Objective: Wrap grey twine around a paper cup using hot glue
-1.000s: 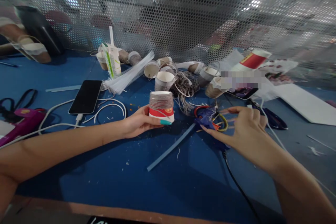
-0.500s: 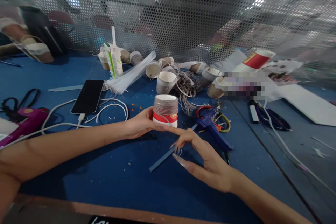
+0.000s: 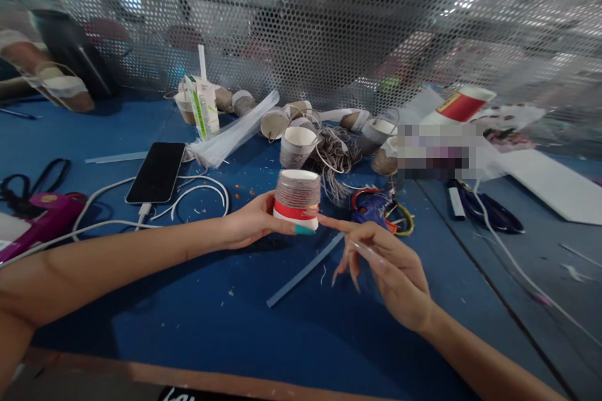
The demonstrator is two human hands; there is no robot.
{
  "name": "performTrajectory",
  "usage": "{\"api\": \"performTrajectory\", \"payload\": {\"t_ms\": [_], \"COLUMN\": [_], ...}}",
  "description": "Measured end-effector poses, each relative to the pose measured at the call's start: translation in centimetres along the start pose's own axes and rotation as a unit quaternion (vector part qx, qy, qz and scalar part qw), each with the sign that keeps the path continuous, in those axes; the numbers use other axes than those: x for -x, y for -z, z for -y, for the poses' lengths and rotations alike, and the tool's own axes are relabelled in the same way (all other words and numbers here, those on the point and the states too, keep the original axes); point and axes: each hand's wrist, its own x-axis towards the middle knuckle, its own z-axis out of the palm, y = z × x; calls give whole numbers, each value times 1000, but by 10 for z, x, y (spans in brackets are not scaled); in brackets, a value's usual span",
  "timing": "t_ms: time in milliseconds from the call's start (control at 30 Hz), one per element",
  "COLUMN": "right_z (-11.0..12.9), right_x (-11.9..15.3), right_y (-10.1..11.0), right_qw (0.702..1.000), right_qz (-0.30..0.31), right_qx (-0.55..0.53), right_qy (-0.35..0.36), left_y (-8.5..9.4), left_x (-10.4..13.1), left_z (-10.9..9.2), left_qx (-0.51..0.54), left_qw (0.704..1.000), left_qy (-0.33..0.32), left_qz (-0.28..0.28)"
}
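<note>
I can read no brand on the paper cup [image 3: 297, 197] near the centre of the frame: its red band [image 3: 288, 210] carries a small golden mark, too small to make out. The print on the drink carton [image 3: 205, 109] at upper left, green on white, is illegible to me, as is the yellow lettering on the red-banded cup [image 3: 461, 104] at upper right. White writing [image 3: 176, 395] shows at the bottom edge, cut off by the frame.

My left hand [image 3: 249, 222] grasps the cup from its left side, thumb with a teal nail across the front at the bottom. The cup's long axis runs nearly upright; a white round end faces up, though I can't tell whether that is mouth or base. Grey cord [image 3: 294, 187] winds around its upper part, above the red band.

My right hand [image 3: 395, 266] grips nothing that I can see: the index finger points left to the cup's lower right edge, maybe touching, and the other fingers curl loosely.

Behind the cup, a cord-wrapped cup [image 3: 296, 149] stands close. A blue tool [image 3: 369, 208] lies just beyond my right hand, a pale strip [image 3: 303, 272] below the cup. The widest open room is the blue tabletop [image 3: 211, 319] at lower centre, down to its brownish near edge [image 3: 141, 373].
</note>
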Motion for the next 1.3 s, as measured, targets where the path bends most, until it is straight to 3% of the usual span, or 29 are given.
{"api": "performTrajectory", "payload": {"t_ms": [133, 300, 400, 667, 900, 1033, 1167, 1300], "right_z": [0, 4, 4, 10, 7, 11, 15, 11], "right_x": [0, 3, 1, -10, -8, -3, -5, -11], "right_y": [-1, -9, -13, -7, -5, -10, -11, -3], "right_qw": [998, 984, 973, 952, 971, 978, 966, 955], "right_qz": [-24, 96, 114, 79, -45, -7, 30, -60], "right_qx": [-61, -118, -161, -258, -212, -187, -225, -252], "right_qy": [15, -88, -123, -146, -105, -96, -121, -142], "left_y": [-1, 0, 2, 1, -3, -2, -1, 0], "left_x": [-1, -2, -2, -2, 1, 0, 0, 0], "left_z": [0, 3, 6, 7, 1, 2, 2, 1], "left_qx": [-12, -55, -74, -72, -51, -53, -47, -44], "left_qw": [1000, 997, 995, 995, 998, 998, 998, 998], "left_qy": [2, -22, -33, -24, 0, 0, -1, 13], "left_qz": [-17, -54, -64, -58, -40, -36, -38, -35]}}
